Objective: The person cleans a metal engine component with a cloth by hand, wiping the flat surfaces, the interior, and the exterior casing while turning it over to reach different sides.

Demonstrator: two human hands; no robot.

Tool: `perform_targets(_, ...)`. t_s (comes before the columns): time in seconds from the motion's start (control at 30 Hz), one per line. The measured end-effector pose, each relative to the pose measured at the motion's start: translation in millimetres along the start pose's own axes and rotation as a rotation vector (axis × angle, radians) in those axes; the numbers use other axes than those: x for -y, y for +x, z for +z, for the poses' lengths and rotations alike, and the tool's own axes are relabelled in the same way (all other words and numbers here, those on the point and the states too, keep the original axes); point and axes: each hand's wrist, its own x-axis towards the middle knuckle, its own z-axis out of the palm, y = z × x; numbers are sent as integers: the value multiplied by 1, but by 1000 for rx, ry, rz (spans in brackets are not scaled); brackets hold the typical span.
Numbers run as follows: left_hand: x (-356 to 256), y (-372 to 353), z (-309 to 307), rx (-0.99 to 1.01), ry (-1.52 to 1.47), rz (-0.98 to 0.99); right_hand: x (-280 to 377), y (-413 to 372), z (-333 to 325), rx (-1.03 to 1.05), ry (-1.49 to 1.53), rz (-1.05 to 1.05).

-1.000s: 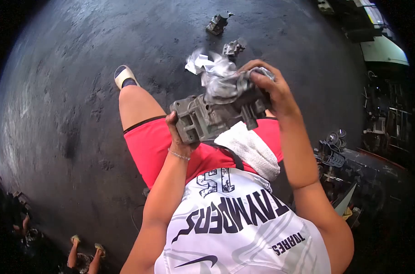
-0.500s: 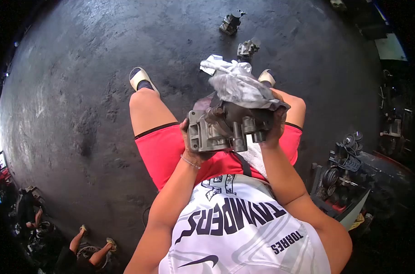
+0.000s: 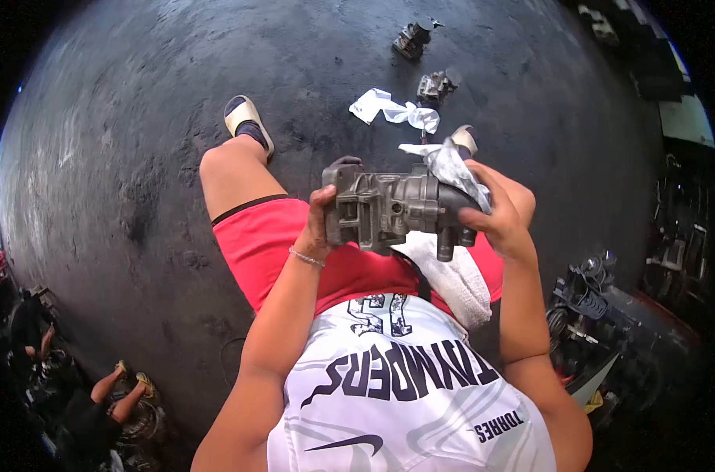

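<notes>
Between my hands, above my lap, is a grey cast-metal housing with bolt holes and short stubs along its lower side. My left hand grips its flanged left end, fingers partly hidden behind it. At the other end my right hand is closed round the dark rounded part, pressing a smudged grey-white rag against it. Under the housing, a white towel lies across my right thigh.
White cloths lie on the dark floor between my feet. Two metal parts rest further out, one near and one far. Machine parts are piled at right. Another person's legs show at lower left.
The housing has turned, showing more of its ribbed face. The rag that draped over its top is now bunched under my right hand at the right end.
</notes>
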Motion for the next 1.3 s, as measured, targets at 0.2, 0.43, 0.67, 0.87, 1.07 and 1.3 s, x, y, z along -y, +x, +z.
perform_targets(0.2,5,11,4,-278,140,-370,-68,16,-14,-76,185,261)
perform_targets(0.43,0,18,12,-342,46,-282,-55,19,-7,-235,137,65)
perform_targets(0.67,-1,22,9,-296,-116,-227,-15,22,7,-191,90,87)
perform_targets(0.87,-6,21,8,-374,-61,-224,-45,22,5,-163,72,122)
perform_targets(1.07,-3,17,6,-155,-105,-97,-3,8,22,-337,-241,-52)
perform_targets(1.3,-7,32,24,32,73,-17,22,-19,51,-298,-635,-771)
